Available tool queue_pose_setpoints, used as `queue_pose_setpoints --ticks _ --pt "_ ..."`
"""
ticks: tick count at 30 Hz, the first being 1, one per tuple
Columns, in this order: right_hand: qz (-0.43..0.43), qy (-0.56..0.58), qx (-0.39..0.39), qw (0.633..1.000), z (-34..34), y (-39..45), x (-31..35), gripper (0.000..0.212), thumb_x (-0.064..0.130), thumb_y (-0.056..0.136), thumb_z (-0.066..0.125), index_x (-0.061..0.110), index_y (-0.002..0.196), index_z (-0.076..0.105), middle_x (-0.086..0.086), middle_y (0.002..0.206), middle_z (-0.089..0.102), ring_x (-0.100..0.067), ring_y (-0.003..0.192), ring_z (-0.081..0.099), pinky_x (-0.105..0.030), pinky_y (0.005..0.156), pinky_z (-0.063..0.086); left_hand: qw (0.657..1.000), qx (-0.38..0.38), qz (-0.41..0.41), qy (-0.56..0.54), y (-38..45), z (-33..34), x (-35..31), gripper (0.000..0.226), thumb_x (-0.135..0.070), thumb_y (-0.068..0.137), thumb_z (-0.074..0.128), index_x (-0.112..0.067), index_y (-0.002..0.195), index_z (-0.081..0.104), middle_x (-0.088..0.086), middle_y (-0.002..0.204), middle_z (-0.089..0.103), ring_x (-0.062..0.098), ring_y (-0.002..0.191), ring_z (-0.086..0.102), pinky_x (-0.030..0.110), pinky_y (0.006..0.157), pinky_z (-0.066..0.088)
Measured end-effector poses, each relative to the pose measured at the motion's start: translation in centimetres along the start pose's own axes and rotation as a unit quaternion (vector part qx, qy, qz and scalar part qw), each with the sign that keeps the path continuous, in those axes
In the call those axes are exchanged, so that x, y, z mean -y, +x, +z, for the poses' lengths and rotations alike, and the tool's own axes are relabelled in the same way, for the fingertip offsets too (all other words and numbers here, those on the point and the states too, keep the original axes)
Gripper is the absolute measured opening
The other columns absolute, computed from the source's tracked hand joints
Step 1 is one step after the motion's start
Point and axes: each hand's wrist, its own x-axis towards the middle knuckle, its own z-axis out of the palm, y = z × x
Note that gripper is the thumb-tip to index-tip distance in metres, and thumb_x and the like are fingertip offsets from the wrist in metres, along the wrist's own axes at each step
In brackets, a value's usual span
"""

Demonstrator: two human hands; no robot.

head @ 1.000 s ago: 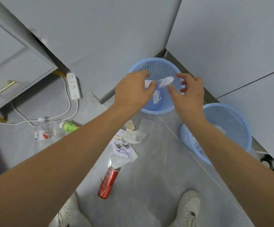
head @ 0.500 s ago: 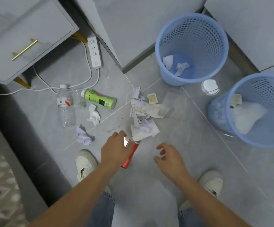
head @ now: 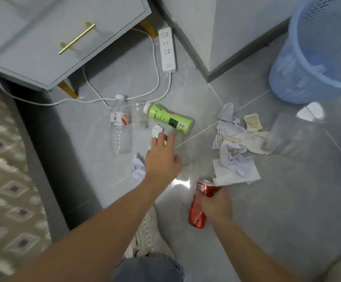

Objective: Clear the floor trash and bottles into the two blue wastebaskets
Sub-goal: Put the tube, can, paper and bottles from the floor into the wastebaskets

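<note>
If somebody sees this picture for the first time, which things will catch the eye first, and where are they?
First the red can low in the middle, lying on the grey floor with the right hand closed around it. Next the left hand, spread open and reaching toward a small white paper wad beside the green bottle. Then the heap of crumpled paper to the right, and a blue wastebasket at the upper right edge.

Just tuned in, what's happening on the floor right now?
A person is crouched over floor litter. The right hand is wrapped around a red can lying on the tile. The left hand reaches, fingers spread, toward a small white paper wad beside the green bottle. A clear water bottle and a pile of crumpled papers remain on the floor. One blue wastebasket stands at upper right.
</note>
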Motion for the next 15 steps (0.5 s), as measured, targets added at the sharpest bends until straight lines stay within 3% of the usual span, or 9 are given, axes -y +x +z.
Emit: queue_pose_setpoints --ticks 5,9,12,15 --pt "-0.003 -0.048 0.014 0.999 0.7 -0.3 -1.1 0.06 0.062 0.065 0.077 0.023 0.107 0.058 -0.001 0.1 0.07 -0.025 0.094 0.071 -0.042 0.086 0.057 0.978 0.029 0.104 0.177 10.4 -1.1 0.4 0.082 -0.009 0.081 0.068 -0.028 0.153 0.034 0.005 0.149 0.041 0.032 0.134 0.04 0.049 0.101 0.045" --pt "-0.05 -0.064 0.028 0.996 -2.3 -2.1 -1.2 0.064 0.078 0.053 0.067 0.029 0.092 0.053 0.009 0.091 0.066 -0.016 0.085 0.067 -0.037 0.077 0.054 0.948 0.06 0.149 0.274 13.3 0.4 -0.7 0.06 -0.011 0.087 0.066 -0.021 0.142 0.045 0.009 0.139 0.048 0.033 0.129 0.043 0.047 0.098 0.04" --pt "-0.087 -0.047 0.027 0.995 -6.0 -4.4 -0.4 0.051 0.064 0.058 0.071 0.031 0.09 0.049 0.008 0.087 0.066 -0.008 0.08 0.066 -0.036 0.074 0.053 0.947 0.02 0.191 0.258 12.5 0.5 -0.6 0.055 -0.017 0.078 0.076 -0.018 0.129 0.055 0.008 0.121 0.059 0.034 0.114 0.053 0.048 0.091 0.044" --pt "-0.135 -0.027 -0.018 0.99 -10.9 -6.8 0.7 0.048 0.057 0.058 0.074 0.035 0.094 0.051 0.013 0.089 0.068 -0.002 0.081 0.066 -0.033 0.076 0.055 0.965 -0.047 0.205 0.156 10.4 -1.7 -2.1 0.059 -0.031 0.065 0.089 -0.017 0.116 0.061 0.006 0.106 0.065 0.034 0.096 0.056 0.044 0.076 0.044"
